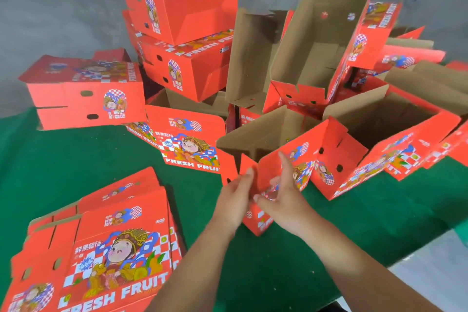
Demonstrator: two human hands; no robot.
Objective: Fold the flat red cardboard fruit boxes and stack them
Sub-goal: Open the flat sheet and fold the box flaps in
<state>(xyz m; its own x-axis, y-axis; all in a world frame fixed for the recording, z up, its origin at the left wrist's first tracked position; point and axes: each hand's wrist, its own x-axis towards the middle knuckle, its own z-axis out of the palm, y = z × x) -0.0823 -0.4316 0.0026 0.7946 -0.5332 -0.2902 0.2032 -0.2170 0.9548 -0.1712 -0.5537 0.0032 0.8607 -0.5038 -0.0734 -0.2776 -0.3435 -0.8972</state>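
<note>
Head view: half-folded box (pixel 291 167) near centre on green table (pixel 197 200), flaps up. Left hand (pixel 234 200) touching its near flap with relaxed fingers; right hand (pixel 281 197) likewise, fingers straight. Flat boxes (pixel 101 243) near left; folded stack (pixel 182 40) far behind.

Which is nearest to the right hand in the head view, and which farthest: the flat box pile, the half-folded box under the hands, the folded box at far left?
1. Half-folded box: touched by the right hand.
2. Flat box pile: lower left, on the green table.
3. Folded box: far left, at the back.
</note>
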